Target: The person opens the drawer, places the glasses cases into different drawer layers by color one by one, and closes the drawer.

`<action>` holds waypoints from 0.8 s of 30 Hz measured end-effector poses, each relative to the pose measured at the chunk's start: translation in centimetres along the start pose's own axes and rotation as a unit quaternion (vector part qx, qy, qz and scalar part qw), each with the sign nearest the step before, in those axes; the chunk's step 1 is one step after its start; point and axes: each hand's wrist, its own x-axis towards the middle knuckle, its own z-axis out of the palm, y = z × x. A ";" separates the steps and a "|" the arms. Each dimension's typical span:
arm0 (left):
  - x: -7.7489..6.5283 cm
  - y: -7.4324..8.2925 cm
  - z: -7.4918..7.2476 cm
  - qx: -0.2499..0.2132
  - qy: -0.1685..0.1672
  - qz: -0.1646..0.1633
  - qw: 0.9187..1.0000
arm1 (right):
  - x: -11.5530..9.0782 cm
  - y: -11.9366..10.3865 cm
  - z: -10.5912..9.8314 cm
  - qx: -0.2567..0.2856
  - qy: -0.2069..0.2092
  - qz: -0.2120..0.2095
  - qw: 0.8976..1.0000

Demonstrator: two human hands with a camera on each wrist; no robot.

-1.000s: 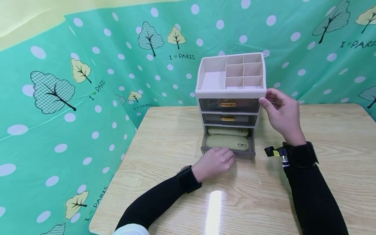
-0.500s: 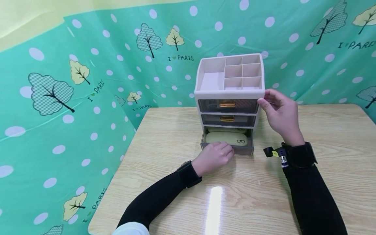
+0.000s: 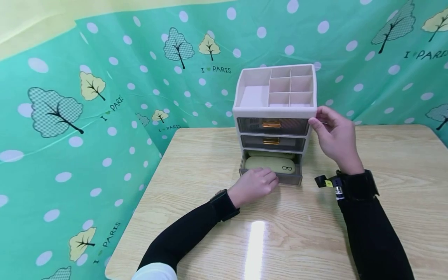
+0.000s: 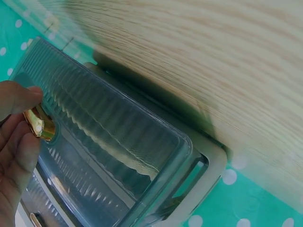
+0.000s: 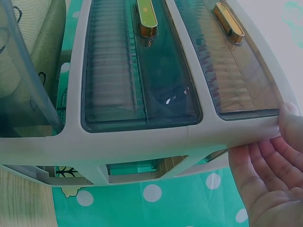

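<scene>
A white desktop drawer organizer [image 3: 274, 113] stands upright on the wooden table. Its see-through grey bottom drawer [image 3: 290, 179] is pulled partway out, with a pale green glasses case [image 3: 269, 164] lying in front of a second one, mostly hidden. In the left wrist view, the thumb and fingers of my left hand [image 4: 14, 142] pinch that drawer's gold handle [image 4: 40, 124]; from the head, the left hand [image 3: 256, 185] covers the handle. My right hand [image 3: 337, 136] grips the organizer's upper right side, thumb at the front edge and fingers round the side wall.
Two closed drawers with gold handles, the top drawer [image 3: 294, 126] and the middle drawer [image 3: 252, 142], sit above the open one. The organizer's top has divided compartments [image 3: 280, 84]. Behind the table [image 3: 196, 163] hangs a green dotted cloth [image 3: 196, 93].
My left hand has moved the bottom drawer a little inward, so the rear glasses case shows less. During the last half second it barely shifts. The right hand keeps its hold on the organizer.
</scene>
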 end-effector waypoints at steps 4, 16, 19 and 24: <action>-0.2 0.0 0.3 0.002 0.010 0.006 1.000 | 0.0 0.1 0.1 -0.005 -0.006 -0.020 1.000; -0.3 -0.1 0.1 0.013 0.021 0.013 1.000 | 0.1 0.3 0.3 0.006 -0.015 -0.054 0.998; -0.3 0.0 0.1 0.018 0.021 0.015 1.000 | 0.1 0.3 0.3 0.008 -0.015 -0.052 0.999; -0.2 0.0 0.0 0.021 0.021 0.021 0.999 | 0.0 0.4 0.3 0.016 -0.015 -0.037 0.999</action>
